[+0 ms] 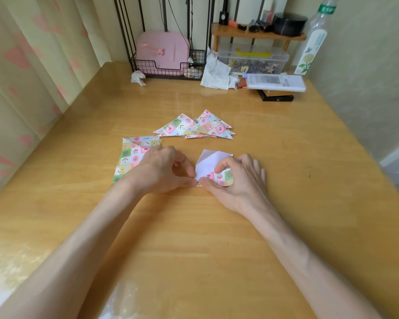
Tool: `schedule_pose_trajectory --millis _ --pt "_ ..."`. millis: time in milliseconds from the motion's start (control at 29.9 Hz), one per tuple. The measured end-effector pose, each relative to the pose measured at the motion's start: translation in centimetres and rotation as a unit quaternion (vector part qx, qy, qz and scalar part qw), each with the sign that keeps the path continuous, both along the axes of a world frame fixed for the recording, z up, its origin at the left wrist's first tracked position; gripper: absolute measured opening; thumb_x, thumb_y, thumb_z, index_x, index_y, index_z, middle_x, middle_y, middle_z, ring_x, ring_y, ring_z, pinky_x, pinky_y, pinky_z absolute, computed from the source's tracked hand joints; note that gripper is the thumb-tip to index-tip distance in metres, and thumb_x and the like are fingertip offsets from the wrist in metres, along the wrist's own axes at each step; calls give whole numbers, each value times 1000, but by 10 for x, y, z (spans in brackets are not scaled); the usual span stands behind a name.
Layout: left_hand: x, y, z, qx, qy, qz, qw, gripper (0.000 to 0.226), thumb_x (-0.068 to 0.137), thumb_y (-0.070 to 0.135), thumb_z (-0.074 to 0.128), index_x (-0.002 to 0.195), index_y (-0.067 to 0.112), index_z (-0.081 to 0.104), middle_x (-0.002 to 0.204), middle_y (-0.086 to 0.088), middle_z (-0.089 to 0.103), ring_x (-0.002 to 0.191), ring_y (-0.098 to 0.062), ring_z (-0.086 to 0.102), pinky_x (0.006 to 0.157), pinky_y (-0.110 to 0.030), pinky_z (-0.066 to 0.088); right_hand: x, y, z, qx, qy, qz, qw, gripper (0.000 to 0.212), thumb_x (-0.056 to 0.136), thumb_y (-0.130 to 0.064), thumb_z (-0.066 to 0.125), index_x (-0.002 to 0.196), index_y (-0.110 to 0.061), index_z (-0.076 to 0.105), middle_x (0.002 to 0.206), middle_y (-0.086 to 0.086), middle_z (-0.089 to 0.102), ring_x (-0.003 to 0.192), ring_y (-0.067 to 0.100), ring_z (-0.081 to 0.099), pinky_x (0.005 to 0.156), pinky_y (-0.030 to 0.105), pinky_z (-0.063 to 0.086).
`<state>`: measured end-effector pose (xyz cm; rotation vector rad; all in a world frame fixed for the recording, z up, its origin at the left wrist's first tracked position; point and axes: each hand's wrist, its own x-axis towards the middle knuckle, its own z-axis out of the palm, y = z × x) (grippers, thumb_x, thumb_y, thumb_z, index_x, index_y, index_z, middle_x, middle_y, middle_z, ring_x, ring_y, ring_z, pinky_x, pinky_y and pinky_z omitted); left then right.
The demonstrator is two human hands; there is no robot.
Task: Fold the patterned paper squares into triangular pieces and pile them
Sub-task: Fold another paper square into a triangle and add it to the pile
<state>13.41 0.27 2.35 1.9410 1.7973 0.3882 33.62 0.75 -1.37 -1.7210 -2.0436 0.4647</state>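
A patterned paper square (207, 165) lies mid-table, white side up, partly folded so a patterned flap shows near its front edge. My left hand (164, 169) pinches its left corner between thumb and forefinger. My right hand (236, 174) pinches the patterned flap, fingers curled over the paper's right half. A stack of flat patterned squares (130, 155) sits to the left, partly under my left hand. Behind lies a loose pile of folded patterned triangles (198, 126).
The wooden table (194, 238) is bordered by a curtain on the left and a wall on the right. At the back stand a wire rack with a pink case (162, 52), crumpled tissue (215, 71), a clear plastic box (253, 58), a tall bottle (312, 49) and stacked boxes (275, 86).
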Motion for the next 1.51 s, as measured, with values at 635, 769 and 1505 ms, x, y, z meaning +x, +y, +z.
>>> schedule_pose_trajectory --millis 635,769,1505 --pt "-1 -1 6 -20 1 -6 1000 21 78 36 80 79 46 62 98 11 53 108 -20 45 95 -34 40 -7 -4 0 11 -37 -12 999 53 69 -77 68 98 -35 53 107 -11 40 107 18 38 91 32 28" --pt "-5 1 6 -25 -5 11 1000 23 79 27 73 80 48 62 101 9 52 105 -21 47 88 -33 39 -10 -6 0 28 -58 -19 998 57 67 -81 65 97 -36 49 105 -9 39 103 20 38 90 35 31" --pt "12 -4 2 39 35 -27 998 8 87 42 75 90 46 68 99 11 54 111 -17 42 97 -31 26 4 -4 -1 5 -25 32 999 31 92 -62 59 106 -36 54 112 -12 38 109 16 37 89 31 25"
